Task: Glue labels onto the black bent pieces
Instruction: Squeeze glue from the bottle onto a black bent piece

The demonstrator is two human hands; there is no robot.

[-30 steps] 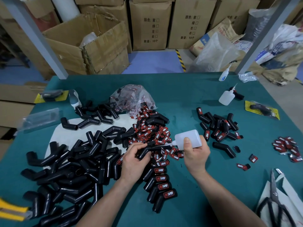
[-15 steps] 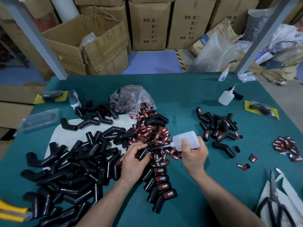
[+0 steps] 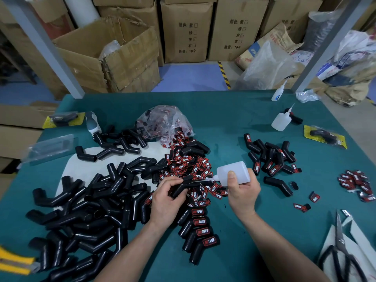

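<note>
From the head view, a loose heap of glossy red-and-black rubber labels (image 3: 189,163) lies on the teal felt-covered table (image 3: 223,123); everything else is placed from that heap. At its near edge the left hand (image 3: 165,200) has its fingers curled round one matte black bent rubber tube piece (image 3: 183,186), elbow-shaped and held just above the labels. Just right of the heap the right hand (image 3: 242,193) grasps a translucent white plastic squeeze bottle (image 3: 234,172), tipped on its side, thumb pressed on its wall; its thin nozzle reaches the held piece. Left of the heap sprawls a big pile of smooth unlabelled black bent tubes (image 3: 87,210); nearer than the heap, a short row of black tubes already bearing labels (image 3: 199,231); behind it, a crinkled clear plastic bag (image 3: 164,123) of more labels; well to its right, a smaller cluster of labelled tubes (image 3: 270,155) and steel scissors with black handles (image 3: 339,251).
</note>
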